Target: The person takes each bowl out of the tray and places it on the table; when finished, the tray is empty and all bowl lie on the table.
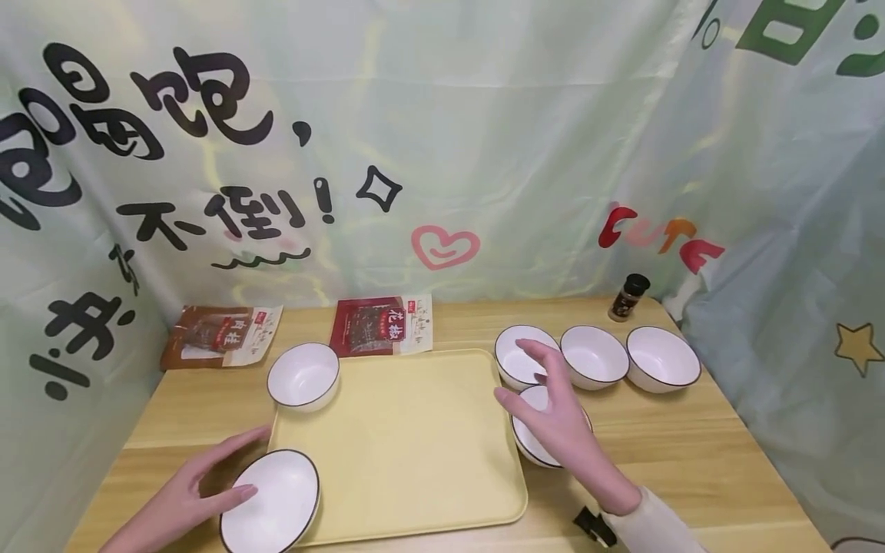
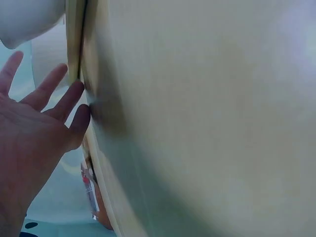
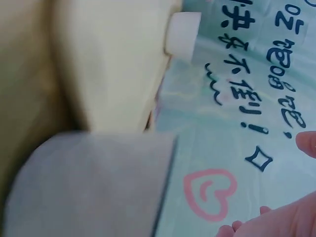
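Observation:
At the tray's near left corner stands a white bowl [image 1: 273, 499] with a dark rim. My left hand [image 1: 181, 491] is beside it, thumb over the bowl and fingers along its outer left side. In the left wrist view these fingers spread apart, with a bowl [image 2: 30, 19] above them. My right hand [image 1: 563, 422] hovers over another white bowl [image 1: 535, 438] right of the tray and partly hides it. Its thumb and fingers are apart with nothing between them. A yellow tray [image 1: 408, 445] lies between the hands.
One more white bowl [image 1: 304, 376] sits at the tray's far left corner. Three bowls line up at the back right, including the rightmost bowl [image 1: 664, 359]. Behind are a brown spice packet [image 1: 221, 336], a red packet [image 1: 382, 326] and a black-capped jar [image 1: 629, 297]. A black clip-like object [image 1: 594, 527] lies near the right sleeve.

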### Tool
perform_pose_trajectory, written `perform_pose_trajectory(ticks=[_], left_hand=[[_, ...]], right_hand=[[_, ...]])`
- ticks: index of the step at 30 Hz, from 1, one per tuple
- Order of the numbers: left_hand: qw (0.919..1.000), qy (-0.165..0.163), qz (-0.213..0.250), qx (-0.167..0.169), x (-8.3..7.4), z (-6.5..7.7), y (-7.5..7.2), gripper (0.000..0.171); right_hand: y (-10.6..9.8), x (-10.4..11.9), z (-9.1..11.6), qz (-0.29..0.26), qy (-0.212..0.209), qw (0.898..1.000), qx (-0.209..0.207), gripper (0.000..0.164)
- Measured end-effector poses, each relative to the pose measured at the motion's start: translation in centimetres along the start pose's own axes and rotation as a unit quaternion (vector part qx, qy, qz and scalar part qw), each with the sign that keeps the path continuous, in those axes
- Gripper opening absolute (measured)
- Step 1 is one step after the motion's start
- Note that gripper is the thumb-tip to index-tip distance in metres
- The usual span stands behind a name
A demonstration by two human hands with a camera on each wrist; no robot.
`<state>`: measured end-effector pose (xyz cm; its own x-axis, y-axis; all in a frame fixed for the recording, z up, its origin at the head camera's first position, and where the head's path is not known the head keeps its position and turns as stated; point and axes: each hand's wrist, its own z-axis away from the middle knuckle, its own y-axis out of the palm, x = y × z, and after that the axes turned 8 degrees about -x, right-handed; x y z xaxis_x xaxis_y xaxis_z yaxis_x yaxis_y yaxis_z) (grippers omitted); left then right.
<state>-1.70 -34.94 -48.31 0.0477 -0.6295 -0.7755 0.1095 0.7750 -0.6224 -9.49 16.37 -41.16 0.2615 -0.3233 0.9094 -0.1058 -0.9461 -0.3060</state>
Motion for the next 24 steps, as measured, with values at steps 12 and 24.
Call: perform_pose_trajectory(ticks=[12,24], left_hand=[[0.9938,-0.028,0.058,0.091,1.7,1.5,-1.2,0.075],[0.9683,-0.115,0.146,0.167,4.0,2.1,-0.7,0.086]], right_hand=[[5.7,2.9,-2.2,-0.057,0.031,0.995,0.076,0.072],[13.3,5.3,-3.3,-0.091,0.044,0.984,0.148,0.081]])
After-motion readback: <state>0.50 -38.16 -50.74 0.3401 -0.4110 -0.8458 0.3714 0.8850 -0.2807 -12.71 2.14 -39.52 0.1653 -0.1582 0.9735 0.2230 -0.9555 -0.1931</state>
